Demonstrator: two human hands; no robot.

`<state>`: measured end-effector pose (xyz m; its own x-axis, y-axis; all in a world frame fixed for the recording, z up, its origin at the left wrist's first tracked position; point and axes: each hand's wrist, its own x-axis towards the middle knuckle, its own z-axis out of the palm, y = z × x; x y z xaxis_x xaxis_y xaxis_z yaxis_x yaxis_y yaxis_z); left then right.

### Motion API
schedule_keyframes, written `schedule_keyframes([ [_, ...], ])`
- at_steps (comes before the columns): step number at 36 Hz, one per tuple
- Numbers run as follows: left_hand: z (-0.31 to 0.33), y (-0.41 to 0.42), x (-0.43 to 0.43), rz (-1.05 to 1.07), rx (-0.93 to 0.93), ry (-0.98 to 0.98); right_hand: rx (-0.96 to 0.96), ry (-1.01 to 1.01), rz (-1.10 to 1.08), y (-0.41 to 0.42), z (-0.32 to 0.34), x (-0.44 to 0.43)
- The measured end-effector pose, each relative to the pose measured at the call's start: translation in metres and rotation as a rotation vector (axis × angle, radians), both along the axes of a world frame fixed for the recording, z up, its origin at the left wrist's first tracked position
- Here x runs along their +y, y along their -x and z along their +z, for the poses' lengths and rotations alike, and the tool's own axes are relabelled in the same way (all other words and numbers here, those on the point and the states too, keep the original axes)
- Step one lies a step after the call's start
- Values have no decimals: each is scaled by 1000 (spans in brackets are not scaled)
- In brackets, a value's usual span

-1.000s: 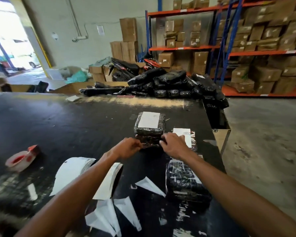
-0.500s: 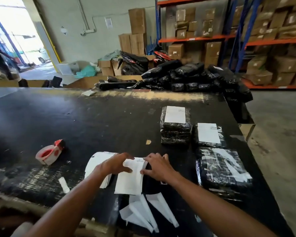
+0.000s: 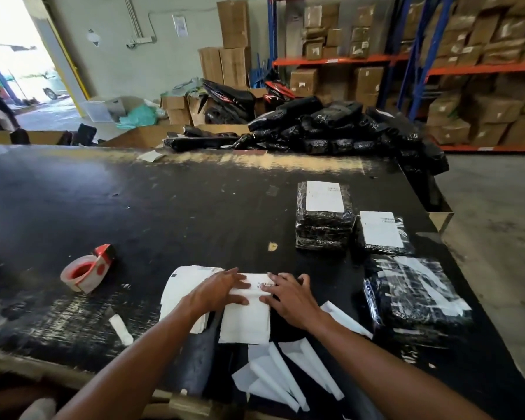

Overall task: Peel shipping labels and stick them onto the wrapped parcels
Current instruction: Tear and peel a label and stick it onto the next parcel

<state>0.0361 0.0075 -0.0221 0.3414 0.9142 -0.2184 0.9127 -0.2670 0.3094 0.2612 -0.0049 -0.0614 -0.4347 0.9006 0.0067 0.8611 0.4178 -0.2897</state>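
A white shipping label sheet (image 3: 245, 321) lies on the black table (image 3: 134, 213) near its front edge. My left hand (image 3: 217, 291) and my right hand (image 3: 285, 294) both press on its upper part, fingers pinching at the top fold. A fanned stack of labels (image 3: 179, 286) sits just left, partly under my left hand. To the right stand a pile of black wrapped parcels (image 3: 325, 219) with a label on top, a single labelled parcel (image 3: 382, 234), and a larger taped parcel (image 3: 415, 298).
A red tape dispenser (image 3: 88, 269) rests at left. Peeled backing strips (image 3: 285, 380) litter the front edge. A heap of black wrapped parcels (image 3: 331, 128) fills the far right corner. Shelves of cardboard boxes (image 3: 482, 56) stand behind; the table's right edge drops to the concrete floor.
Both hands drew back from the parcel pile to the label sheets near the front edge and now hold the top of one sheet. The view shifted left and down.
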Motion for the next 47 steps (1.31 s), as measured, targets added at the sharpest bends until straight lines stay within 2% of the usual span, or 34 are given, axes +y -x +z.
schedule_keyframes([
  [4,19,-3,5,-1,5,-24,45,-35,21,-5,10,4],
  [8,35,-10,9,180,-18,146,101,-15,47,-12,24,7],
  [10,46,-17,10,304,-200,288,135,-31,72,-16,30,8],
  [12,53,-19,11,389,-410,340,163,-58,81,-19,37,8],
  [16,55,-22,18,398,-596,250,217,-131,101,-29,51,6],
  [18,60,-30,17,397,-735,201,265,-99,86,-35,58,6],
  [20,72,-42,13,381,-877,161,440,45,11,-44,65,8],
  [23,88,-60,7,361,-1026,135,884,328,-79,-61,82,12],
  [27,100,-77,2,309,-1047,111,1033,440,-95,-88,109,14],
  [31,104,-92,-3,274,-1079,162,1070,364,-119,-107,128,19],
  [35,105,-113,-6,298,-1135,175,1094,336,-53,-124,142,16],
  [39,109,-132,-7,325,-1048,57,1103,363,-10,-134,152,12],
  [43,113,-142,-8,292,-1001,29,1148,352,-55,-148,162,11],
  [47,116,-144,-10,286,-963,17,1111,341,-75,-162,169,11],
])
